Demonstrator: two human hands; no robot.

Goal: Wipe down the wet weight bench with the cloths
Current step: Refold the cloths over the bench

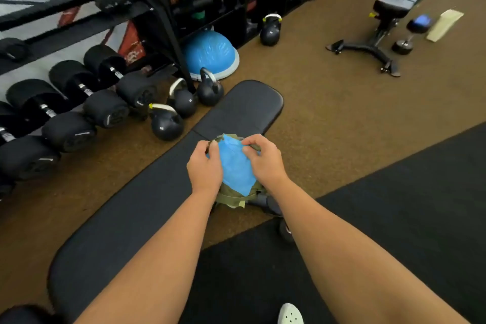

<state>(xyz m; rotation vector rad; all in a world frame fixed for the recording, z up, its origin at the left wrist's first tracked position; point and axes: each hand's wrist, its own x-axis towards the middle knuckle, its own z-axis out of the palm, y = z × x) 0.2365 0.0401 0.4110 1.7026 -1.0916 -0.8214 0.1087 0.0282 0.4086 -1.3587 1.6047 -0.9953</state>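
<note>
1. both hands meet over the near edge of the long black padded weight bench (147, 192), working a bundle of two cloths: a bright blue thin cloth (236, 166) lying on top of an olive-green cloth (231, 196).
2. the left hand (205, 166) has its fingers curled narrow, pinching the bundle's upper left edge; the right hand (265, 163) is pinched the same way on the upper right edge, thumb pressing down onto the blue layer.
3. the cloths sit directly between the two sets of fingers and hang below them toward the wrists — the olive one droops past the bench edge.
4. the relation that matters: the bench pad lies under and beyond the fingertips, its long axis running from below-left of the left wrist up to the rounded end (252, 102) beyond both hands. most of the unwiped length stretches off on the left hand's side, so that hand looks nearer to it.
5. my judgement — the cloths are being separated or spread, and wiping has not begun; any wetness on the pad cannot be made out.
</note>
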